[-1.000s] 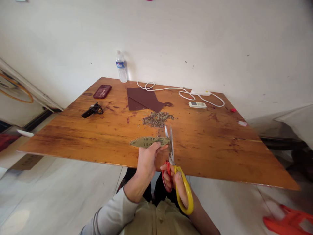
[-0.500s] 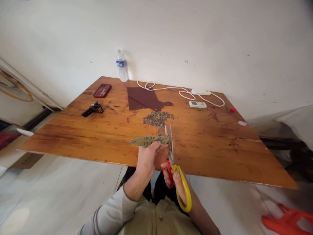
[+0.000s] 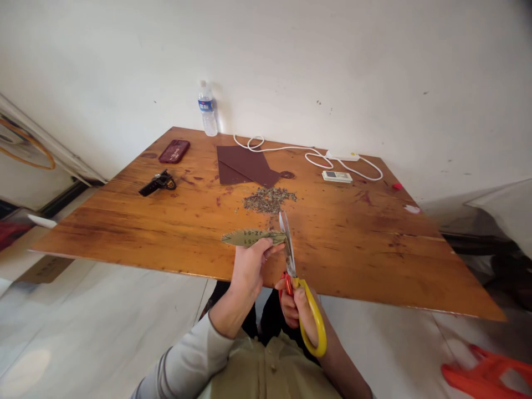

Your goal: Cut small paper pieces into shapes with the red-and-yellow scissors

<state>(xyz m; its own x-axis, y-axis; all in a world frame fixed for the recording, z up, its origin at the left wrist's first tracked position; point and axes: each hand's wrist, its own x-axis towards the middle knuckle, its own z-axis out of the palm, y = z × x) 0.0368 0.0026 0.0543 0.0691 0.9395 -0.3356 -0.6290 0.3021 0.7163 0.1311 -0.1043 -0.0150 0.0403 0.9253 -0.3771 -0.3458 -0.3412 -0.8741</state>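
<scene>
My left hand (image 3: pixel 248 265) pinches a strip of tan sandpaper (image 3: pixel 249 237) with printed backing, held level over the near edge of the wooden table (image 3: pixel 374 244). My right hand (image 3: pixel 302 311) grips red and yellow scissors (image 3: pixel 300 288). Their blades point away from me and are closed at the strip's right end. A heap of small cut bits (image 3: pixel 269 200) lies on the table just beyond the blades.
Dark brown sandpaper sheets (image 3: pixel 245 164) lie further back. A water bottle (image 3: pixel 206 116) stands by the wall, with a red phone (image 3: pixel 174 151) and a black tool (image 3: pixel 158 183) to the left. A white cable and power strip (image 3: pixel 332 157) and a small white device (image 3: pixel 336 177) sit at the right.
The scissor blades have closed on the strip's right end. Both hands have stayed at nearly the same spot.
</scene>
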